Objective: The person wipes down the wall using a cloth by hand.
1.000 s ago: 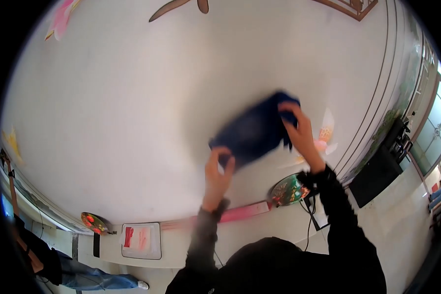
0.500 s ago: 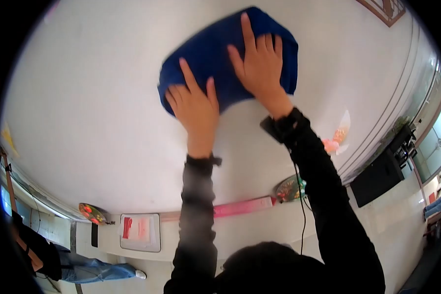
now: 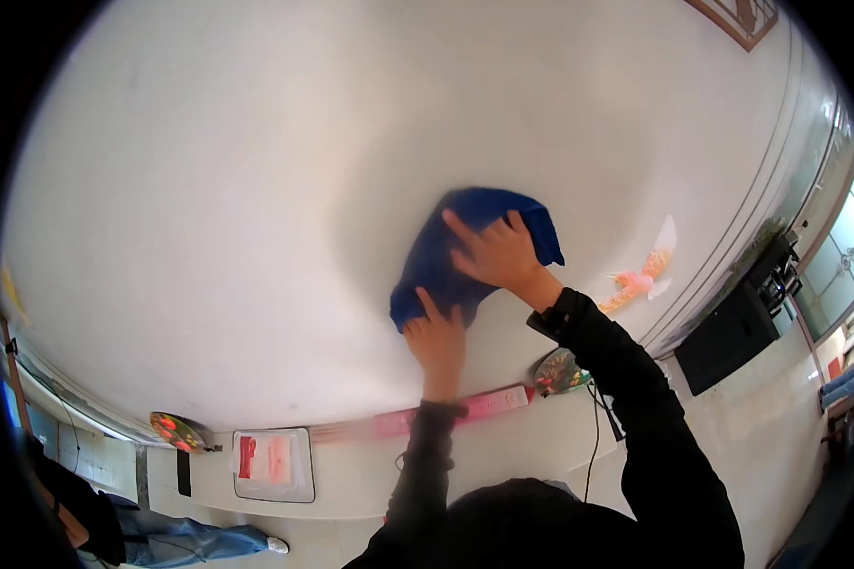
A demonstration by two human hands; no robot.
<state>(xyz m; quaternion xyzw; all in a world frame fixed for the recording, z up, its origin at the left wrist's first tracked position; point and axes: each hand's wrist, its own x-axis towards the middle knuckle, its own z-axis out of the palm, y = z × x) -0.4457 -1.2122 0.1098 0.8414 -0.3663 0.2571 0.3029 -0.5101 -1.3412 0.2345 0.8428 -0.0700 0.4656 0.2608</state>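
A dark blue cloth (image 3: 425, 254) lies bunched against the broad white surface, which looks like a wall. My left hand (image 3: 436, 346) presses on its lower left part, index finger and thumb stretched apart and the other fingers bent near the edge. On the upper right part rests my right hand (image 3: 503, 254), its index finger and thumb spread over the fabric. Neither hand visibly wraps round the cloth. Black sleeves cover both arms.
Along the bottom ledge are a tray with red and white papers (image 3: 273, 465), a long pink box (image 3: 455, 410) and two floral round plates (image 3: 176, 431). An orange-and-white bird decoration (image 3: 640, 280) is at right. Another person's jeans (image 3: 185, 541) show lower left.
Both hands and the blue cloth have moved down across the white surface, toward me. The left hand has also shifted right, and the bird decoration shows more fully.
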